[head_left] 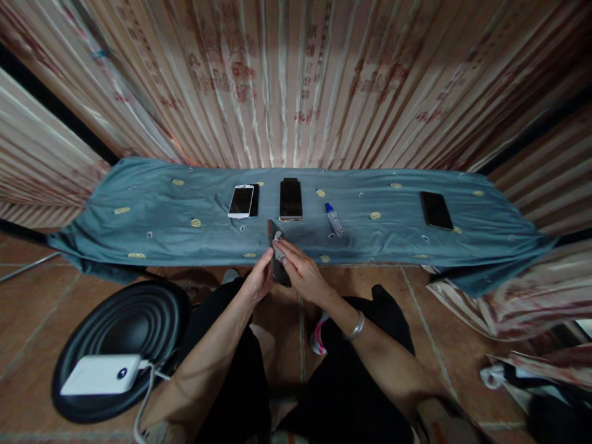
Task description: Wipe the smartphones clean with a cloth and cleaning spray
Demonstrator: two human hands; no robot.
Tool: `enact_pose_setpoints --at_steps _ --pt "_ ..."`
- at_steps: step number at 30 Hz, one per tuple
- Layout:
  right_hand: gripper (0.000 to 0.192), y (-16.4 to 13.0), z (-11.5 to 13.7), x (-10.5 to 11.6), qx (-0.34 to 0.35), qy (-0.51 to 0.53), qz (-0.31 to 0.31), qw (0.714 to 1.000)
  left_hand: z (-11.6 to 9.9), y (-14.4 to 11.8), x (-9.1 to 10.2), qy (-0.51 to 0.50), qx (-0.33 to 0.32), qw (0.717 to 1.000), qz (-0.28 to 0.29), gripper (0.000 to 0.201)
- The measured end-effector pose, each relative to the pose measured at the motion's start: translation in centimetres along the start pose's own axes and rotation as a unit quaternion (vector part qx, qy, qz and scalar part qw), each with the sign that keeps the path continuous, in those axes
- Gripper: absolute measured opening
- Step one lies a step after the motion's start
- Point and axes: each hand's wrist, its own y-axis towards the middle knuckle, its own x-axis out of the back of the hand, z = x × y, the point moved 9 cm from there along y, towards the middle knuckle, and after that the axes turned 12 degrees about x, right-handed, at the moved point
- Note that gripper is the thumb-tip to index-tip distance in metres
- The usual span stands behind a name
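Observation:
My left hand is closed round the side of a dark phone, held upright on edge just in front of the cloth-covered bench. With bent fingers my right hand presses a small greyish-white cloth against the phone's face. Beyond the hands lies another dark phone, flat on the cover. Left of it a white phone partly overlaps a dark flat piece. To the right rests a clear bottle with a blue cap.
A black phone lies toward the right end of the blue bench cover. On the floor at left, a black round ribbed stool carries a white power bank with a cable. Pleated curtains hang behind the bench.

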Motion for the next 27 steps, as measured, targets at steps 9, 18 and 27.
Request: enact_pose_setpoints --at_steps 9,18,27 --pt "0.049 0.7 -2.2 1.0 -0.024 -0.013 -0.032 0.999 1.4 -0.4 -0.9 0.04 0.018 0.998 0.034 0.038" --pt "0.046 1.1 -5.5 1.3 -0.075 0.015 -0.058 0.995 1.5 -1.3 -2.7 0.053 0.0 0.996 0.077 0.047" --pt "0.048 0.5 -7.0 0.2 -0.115 0.022 -0.053 0.992 0.7 -1.6 -2.5 0.036 -0.004 0.996 0.077 0.043"
